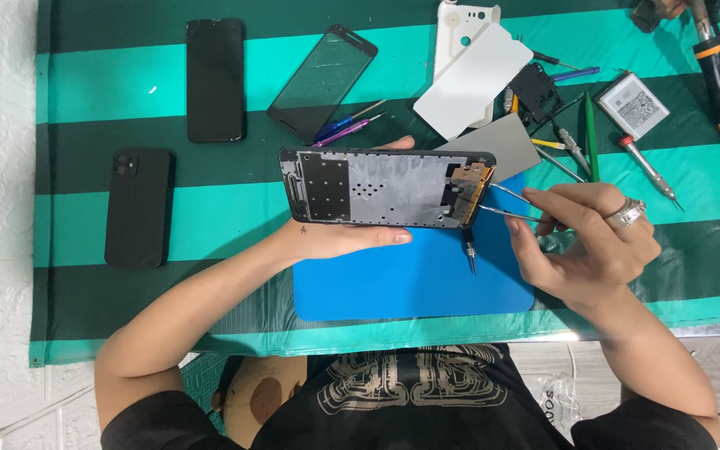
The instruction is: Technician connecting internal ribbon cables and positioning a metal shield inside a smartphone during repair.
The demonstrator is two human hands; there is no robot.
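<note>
The left hand (335,237) grips an opened black phone frame (385,189); the right hand (589,237) pinches metal tweezers (506,204) at its copper-coloured end, the removed white back cover (470,79) beyond.

Phone repair bench, screwdrivers (572,150), battery (633,104)

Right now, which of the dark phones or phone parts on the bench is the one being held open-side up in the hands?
The opened phone frame, gripped by the left hand above the blue mat. Its bare metal inside shows; the others lie flat, untouched.
</note>
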